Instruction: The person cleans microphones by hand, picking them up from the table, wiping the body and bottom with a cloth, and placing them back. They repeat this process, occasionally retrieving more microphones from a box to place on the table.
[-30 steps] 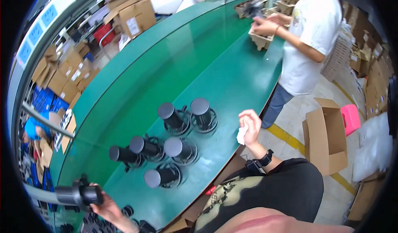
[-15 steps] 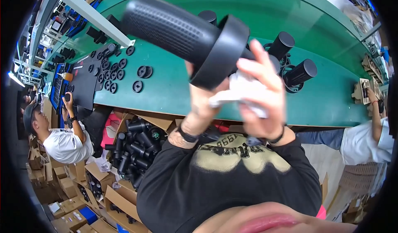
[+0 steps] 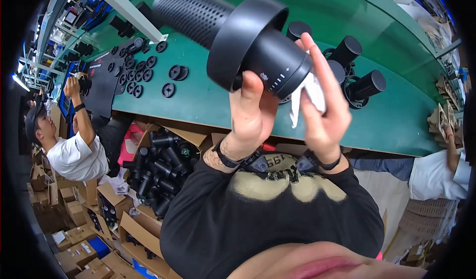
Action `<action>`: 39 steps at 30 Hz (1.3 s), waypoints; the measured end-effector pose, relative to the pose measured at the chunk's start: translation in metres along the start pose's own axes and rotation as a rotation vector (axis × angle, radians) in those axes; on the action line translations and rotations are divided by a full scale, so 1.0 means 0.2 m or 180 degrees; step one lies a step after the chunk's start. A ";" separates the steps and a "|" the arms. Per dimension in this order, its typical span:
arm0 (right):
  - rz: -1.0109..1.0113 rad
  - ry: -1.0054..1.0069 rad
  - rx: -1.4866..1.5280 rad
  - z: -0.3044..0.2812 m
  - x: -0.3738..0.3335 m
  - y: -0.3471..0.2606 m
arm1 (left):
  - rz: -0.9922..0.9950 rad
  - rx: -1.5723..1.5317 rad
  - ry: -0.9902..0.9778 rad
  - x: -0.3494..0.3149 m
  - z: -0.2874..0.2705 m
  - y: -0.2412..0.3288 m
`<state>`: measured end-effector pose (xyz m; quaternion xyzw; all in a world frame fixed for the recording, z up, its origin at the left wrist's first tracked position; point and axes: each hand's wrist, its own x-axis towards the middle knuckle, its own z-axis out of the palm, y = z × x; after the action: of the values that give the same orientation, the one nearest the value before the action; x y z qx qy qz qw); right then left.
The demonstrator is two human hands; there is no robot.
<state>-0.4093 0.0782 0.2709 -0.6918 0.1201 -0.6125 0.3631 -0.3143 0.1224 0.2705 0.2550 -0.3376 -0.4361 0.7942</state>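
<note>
A black cylindrical device [image 3: 277, 56] with a perforated barrel and a wide ring collar is held up at a slant over the bench, barrel toward the upper left. My left hand [image 3: 250, 115] grips it from below, thumb just under the collar and the other fingers partly hidden behind the body. A white cloth [image 3: 315, 93] is pinched in my right hand [image 3: 325, 118] and lies against the lower right end of the device, where small white marks show. The right fingers reach up along that end.
Black cylinders on ringed bases [image 3: 364, 88] stand at the right of the green bench [image 3: 213, 115]. Several black discs [image 3: 144, 73] lie at the left. Below is a carton of black cylinders [image 3: 161, 172]. Co-workers sit at left [image 3: 77, 152] and right [image 3: 439, 175].
The device has turned, bringing its marked lower end into view. My right hand and the cloth have moved rightward onto that end. The left co-worker's hand has risen.
</note>
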 end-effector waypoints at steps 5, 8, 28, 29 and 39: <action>0.0332 0.0143 -0.0016 -0.22 0.05 0.02 | -0.0703 -0.1026 -0.0027 0.07 0.00 0.05; 0.0328 0.0044 0.0470 -0.29 0.06 0.05 | -0.1651 -0.2120 -0.0037 0.08 -0.03 0.08; 0.0668 0.0264 0.0906 -0.25 0.03 -0.03 | -0.2229 -0.3410 0.0166 -0.01 0.03 0.15; 0.0670 0.0336 0.0886 -0.24 0.03 -0.03 | -0.2185 -0.3362 0.0094 -0.01 0.03 0.14; -0.0451 -0.0227 -0.1289 -0.07 0.20 -0.12 | -0.1566 -0.1623 0.0176 -0.09 0.15 0.02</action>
<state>-0.4212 0.0655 0.3178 -0.7786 0.1788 -0.5749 0.1767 -0.3416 0.1367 0.2875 0.1340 -0.1248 -0.6775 0.7124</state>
